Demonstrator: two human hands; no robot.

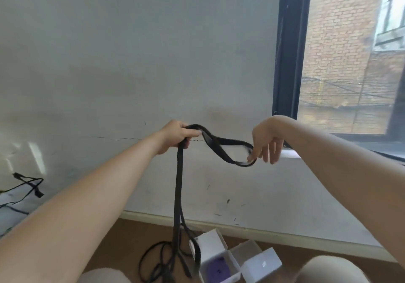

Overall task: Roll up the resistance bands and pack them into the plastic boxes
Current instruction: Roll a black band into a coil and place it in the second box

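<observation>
A long black resistance band (178, 195) is held up in front of the wall. My left hand (177, 136) grips it in a fist near its top. My right hand (266, 142) pinches the end of a short loop of the same band between thumb and forefinger, a little lower and to the right. The rest of the band hangs straight down and piles in loose coils on the brown floor. Below, an open clear plastic box (221, 267) holds a rolled purple band (218, 268). A second open plastic box (255, 260) stands right beside it.
A grey wall with a pale skirting board (285, 236) runs close ahead. A dark-framed window (289, 48) is at the right. Black cables (28, 186) lie at the far left. My knees (333, 269) show at the bottom edge.
</observation>
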